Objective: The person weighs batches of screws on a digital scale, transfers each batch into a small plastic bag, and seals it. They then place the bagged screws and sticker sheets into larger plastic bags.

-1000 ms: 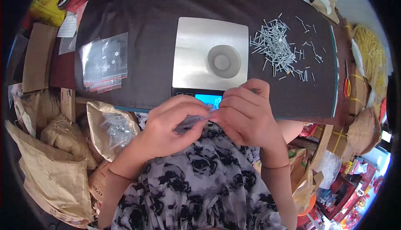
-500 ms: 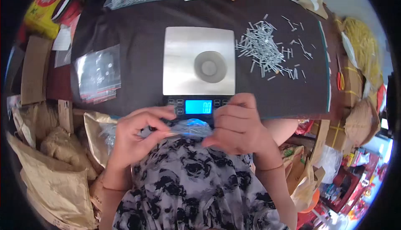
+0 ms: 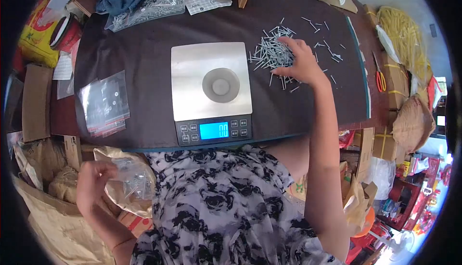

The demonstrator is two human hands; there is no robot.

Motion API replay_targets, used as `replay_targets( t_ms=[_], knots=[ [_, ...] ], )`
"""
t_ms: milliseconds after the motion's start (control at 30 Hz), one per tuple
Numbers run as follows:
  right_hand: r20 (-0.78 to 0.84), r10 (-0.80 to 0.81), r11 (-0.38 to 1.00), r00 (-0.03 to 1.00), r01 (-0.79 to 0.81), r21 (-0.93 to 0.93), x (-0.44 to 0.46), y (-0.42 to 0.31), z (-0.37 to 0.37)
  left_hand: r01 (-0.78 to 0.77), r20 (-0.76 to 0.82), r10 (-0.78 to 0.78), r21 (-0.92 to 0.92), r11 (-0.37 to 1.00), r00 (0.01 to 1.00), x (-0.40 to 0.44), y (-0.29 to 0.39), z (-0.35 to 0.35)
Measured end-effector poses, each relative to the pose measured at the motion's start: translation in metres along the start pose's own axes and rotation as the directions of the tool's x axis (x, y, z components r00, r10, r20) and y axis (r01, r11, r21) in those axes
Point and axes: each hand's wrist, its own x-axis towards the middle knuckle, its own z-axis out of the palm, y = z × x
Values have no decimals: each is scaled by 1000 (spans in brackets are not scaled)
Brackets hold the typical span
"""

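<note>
**Although some packets (image 3: 137, 187) look filled, many screws (image 3: 270, 56) lie loose**

Beside the blurred left hand (image 3: 91, 184), its grip unclear, is a paper bag (image 3: 138, 209). Between the hands, a scale (image 3: 185, 72) bears a cup (image 3: 221, 87). Farther off, the right hand (image 3: 304, 64) spreads its fingers over the screws.

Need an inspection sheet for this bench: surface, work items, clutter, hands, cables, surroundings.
Surface: dark cloth, wrinkled at left.
Work items: digital scale, display lit, with a round cup on it; loose metal fasteners heaped right, strays beyond; flat clear bags left.
Clutter: fastener-filled plastic bag and written paper at the far edge.
Hands: right spread at the heap; left blurred beside an open brown bag, hold unclear.
Cables: nothing seen.
Surroundings: orange-handled scissors right; cartons and sacks around.
</note>
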Motion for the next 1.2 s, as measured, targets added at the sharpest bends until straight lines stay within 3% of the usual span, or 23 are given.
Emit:
replay_targets(
  t_ms=[100, 267, 300, 367, 433, 567, 667, 900, 1000, 1100, 1200],
  knots=[
    [87, -43, 995, 995, 34, 94, 15, 10, 6, -332, -329, 321, 24, 943, 888, 40, -24, 8],
    [128, -96, 960, 987, 58, 272, 16, 7, 3, -341, -455, 570, 492, 801, 684, 122, -50, 7],
    [41, -115, 954, 993, 98, 285, 15, 10, 4, -282, -449, 535, 515, 810, 716, 131, -49, 16],
    [49, -31, 909, 998, 7, 418, 17, 30, 4, -162, -440, 454, 556, 815, 775, 142, -40, 37],
    [90, 55, 849, 994, -94, 520, 16, 28, -8, -168, -455, 448, 532, 830, 770, 143, -22, 57],
    [231, 173, 545, 957, -289, 788, 18, 40, -15, -150, -479, 438, 526, 837, 761, 131, 22, 90],
    [311, 210, 359, 927, -369, 857, 18, 32, -21, -132, -495, 444, 545, 828, 747, 129, 33, 100],
    [239, -42, 575, 970, -172, 800, 23, -48, -33, -128, -522, 443, 532, 837, 729, 129, 36, 103],
    [370, -179, 617, 912, -189, 764, 21, -97, -38, -122, -532, 436, 524, 843, 726, 127, 38, 103],
    [76, -475, 698, 877, 323, 640, 17, -122, -15, -117, -540, 431, 520, 846, 723, 127, 38, 103],
    [127, -552, 785, 824, 462, 413, 2, -137, -2, -117, -546, 435, 521, 846, 716, 128, 38, 103]
  ],
)
